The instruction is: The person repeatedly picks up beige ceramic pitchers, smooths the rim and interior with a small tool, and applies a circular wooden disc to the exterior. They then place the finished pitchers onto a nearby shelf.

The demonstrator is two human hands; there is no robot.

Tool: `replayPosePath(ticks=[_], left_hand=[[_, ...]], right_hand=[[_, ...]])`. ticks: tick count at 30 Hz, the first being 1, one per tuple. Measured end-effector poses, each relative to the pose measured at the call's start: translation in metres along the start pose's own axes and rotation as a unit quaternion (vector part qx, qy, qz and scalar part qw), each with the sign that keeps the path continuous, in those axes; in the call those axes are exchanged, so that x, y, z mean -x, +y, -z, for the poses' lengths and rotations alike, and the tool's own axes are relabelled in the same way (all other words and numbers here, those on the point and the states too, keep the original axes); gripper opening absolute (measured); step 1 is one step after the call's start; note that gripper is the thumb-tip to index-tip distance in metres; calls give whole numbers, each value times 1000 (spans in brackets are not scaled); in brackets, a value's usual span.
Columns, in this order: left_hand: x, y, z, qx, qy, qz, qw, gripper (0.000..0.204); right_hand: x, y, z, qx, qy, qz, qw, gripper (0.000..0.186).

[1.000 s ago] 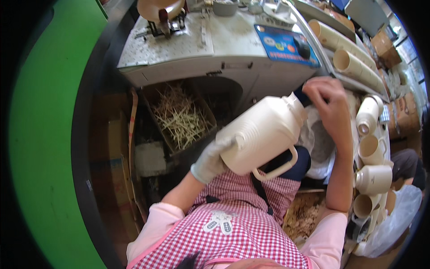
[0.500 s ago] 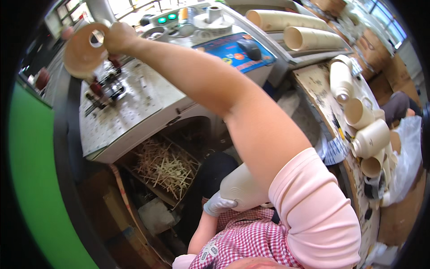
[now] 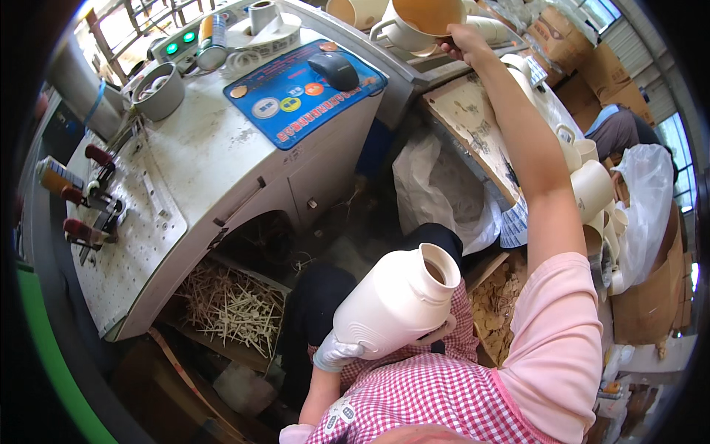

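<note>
In my lap, near the middle, lies a tilted cream plastic jug [image 3: 388,303] with a wide round mouth and a side handle. My left hand [image 3: 340,354], in a pale glove, grips its lower left end. My bare right hand [image 3: 466,46] is stretched out to the far right. Its closed fingers hold the rim of a cream open-ended container [image 3: 400,35] that has a loop handle on its left. The container is above the tray side with other cream pieces. Part of its underside is cut off from sight.
A white machine table [image 3: 214,140] on the left carries red-handled clamps [image 3: 92,196], a blue mat [image 3: 307,92], a mouse [image 3: 333,70] and a tape roll. Below sits a box of thin offcuts [image 3: 237,303]. Several cream jugs [image 3: 592,189] and a clear bag [image 3: 643,207] crowd the right bench.
My right hand has swung from the far left, above the clamps, to the far right with the container. The jug in my left hand now shows its mouth.
</note>
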State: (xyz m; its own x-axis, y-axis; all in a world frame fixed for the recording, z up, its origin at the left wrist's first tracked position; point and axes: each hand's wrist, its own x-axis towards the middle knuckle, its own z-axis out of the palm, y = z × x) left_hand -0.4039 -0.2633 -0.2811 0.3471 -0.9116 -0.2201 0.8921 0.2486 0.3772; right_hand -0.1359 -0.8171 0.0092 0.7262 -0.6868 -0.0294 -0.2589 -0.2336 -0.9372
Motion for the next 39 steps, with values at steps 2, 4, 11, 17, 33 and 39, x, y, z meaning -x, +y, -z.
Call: replayPosePath(ticks=[2,4,11,17,33,39], left_hand=[[-2,0,-5,5,20,-2,1000,93],[-3,0,-11,11,28,-2,1000,93],[0,6,-18,15,38,3,999,89],[-3,7,-18,12,40,35,999,86],[-9,8,-25,-30,118,16,992,104],[-6,5,-22,-103,165,-19,981,101]], right_hand=[[-11,13,-1,24,47,-16,998,22],[-30,26,0,81,95,-21,992,26],[-87,87,10,331,171,69,925,40],[-106,101,-49,401,346,41,847,48],[-37,71,-34,415,65,216,881,66],[187,108,91,172,-167,139,961,39]])
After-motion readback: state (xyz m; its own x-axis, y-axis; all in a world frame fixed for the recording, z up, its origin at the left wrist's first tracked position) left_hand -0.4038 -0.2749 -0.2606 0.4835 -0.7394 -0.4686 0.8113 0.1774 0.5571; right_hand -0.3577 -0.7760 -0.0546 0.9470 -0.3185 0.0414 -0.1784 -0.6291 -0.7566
